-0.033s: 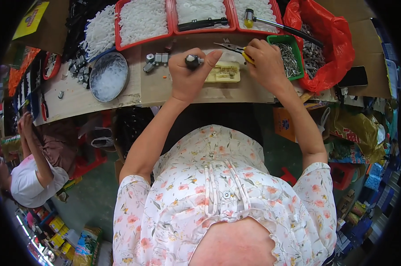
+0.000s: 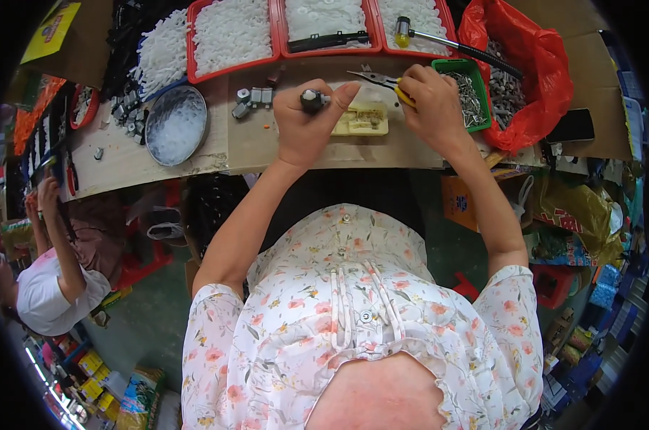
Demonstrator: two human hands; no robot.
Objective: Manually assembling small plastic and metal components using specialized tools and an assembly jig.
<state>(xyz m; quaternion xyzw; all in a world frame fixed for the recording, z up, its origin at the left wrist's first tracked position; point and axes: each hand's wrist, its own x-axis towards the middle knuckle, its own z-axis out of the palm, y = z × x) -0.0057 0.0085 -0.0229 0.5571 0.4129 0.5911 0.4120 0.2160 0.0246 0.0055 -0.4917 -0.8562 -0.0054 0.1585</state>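
Note:
My left hand (image 2: 301, 123) is closed in a fist, thumb up, around a black piece (image 2: 311, 102) with a pale top. Most of that piece is hidden by the fingers. In my right hand (image 2: 433, 105) are long-nose pliers (image 2: 383, 79) with yellow handles, their jaws pointing left. Between the hands, a pale yellow block (image 2: 366, 130) with recesses lies on the table, partly behind my left thumb. Just right of my right hand stands a green tray (image 2: 488, 107) of small metal pins. Several grey metal pieces (image 2: 240, 109) sit left of my left hand.
Red trays (image 2: 233, 68) of white plastic parts line the back; a hammer (image 2: 439, 41) lies across the right one. A metal bowl (image 2: 202, 136) stands left, a red bag (image 2: 554, 86) of grey parts right. Another person (image 2: 59, 290) works at the far left.
The pliers and my right hand have shifted very slightly. My left hand keeps its place. At the far left, the other person's hands have moved.

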